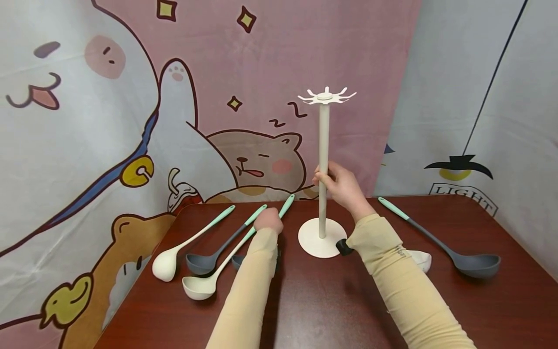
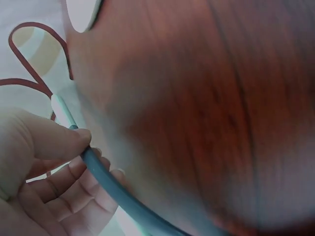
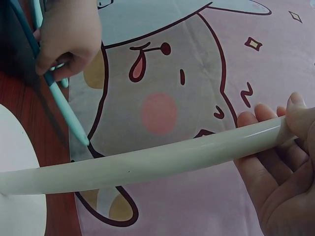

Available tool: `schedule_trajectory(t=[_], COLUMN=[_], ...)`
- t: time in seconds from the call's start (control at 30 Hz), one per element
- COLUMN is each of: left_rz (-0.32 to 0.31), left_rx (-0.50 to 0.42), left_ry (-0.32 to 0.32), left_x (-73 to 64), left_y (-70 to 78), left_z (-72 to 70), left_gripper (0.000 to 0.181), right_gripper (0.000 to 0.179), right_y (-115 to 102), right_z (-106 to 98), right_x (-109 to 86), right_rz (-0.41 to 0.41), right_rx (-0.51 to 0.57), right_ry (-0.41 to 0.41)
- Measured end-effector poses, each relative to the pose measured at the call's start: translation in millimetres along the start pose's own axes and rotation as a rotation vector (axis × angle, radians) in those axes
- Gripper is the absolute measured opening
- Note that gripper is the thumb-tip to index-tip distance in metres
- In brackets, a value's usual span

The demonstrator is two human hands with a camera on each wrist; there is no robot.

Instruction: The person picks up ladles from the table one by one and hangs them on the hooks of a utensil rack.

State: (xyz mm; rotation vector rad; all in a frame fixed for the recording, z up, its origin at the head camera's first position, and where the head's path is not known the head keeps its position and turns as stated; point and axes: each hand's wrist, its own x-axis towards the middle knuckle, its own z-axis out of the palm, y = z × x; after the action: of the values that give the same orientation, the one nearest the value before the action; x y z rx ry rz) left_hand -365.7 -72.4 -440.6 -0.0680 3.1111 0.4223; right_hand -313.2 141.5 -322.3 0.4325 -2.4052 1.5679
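Note:
My left hand pinches a ladle by its dark grey shaft, just below the mint handle end, between thumb and fingers. The ladle's grey bowl is mostly hidden behind my left forearm. Upright on the table stands a white utensil stand, with a round base and a ring of hooks on top. My right hand grips its pole below mid-height, thumb across one side and fingers behind. No utensil hangs from the hooks.
On the left of the brown table lie a white ladle, a grey ladle and another white ladle. A grey ladle lies at the right. A white piece shows partly behind my right forearm. Behind hangs a cartoon cloth.

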Motion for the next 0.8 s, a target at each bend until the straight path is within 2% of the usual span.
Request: schedule_trajectory(t=[0.23, 0.47, 0.67, 0.8], left_rz=[0.076, 0.125, 0.166, 0.170], left_rx=[-0.029, -0.068, -0.109, -0.136], left_ry=[0.047, 0.072, 0.103, 0.105], left_x=[-7.9, -11.6, -11.8, -19.1], left_y=[11.2, 18.5, 25.9, 33.7], left_z=[-9.7, -12.2, -15.0, -21.6], left_gripper=[0.004, 0.018, 0.007, 0.005], right_gripper=[0.023, 0.022, 0.020, 0.020], right_y=[1, 0, -1, -1], right_z=[1, 1, 1, 1], right_x=[0.5, -1.0, -0.5, 0.3], right_rz=[-0.008, -0.016, -0.029, -0.034], right_rx=[-0.009, -0.016, -0.039, -0.043], right_ry=[0.008, 0.011, 0.026, 0.033])
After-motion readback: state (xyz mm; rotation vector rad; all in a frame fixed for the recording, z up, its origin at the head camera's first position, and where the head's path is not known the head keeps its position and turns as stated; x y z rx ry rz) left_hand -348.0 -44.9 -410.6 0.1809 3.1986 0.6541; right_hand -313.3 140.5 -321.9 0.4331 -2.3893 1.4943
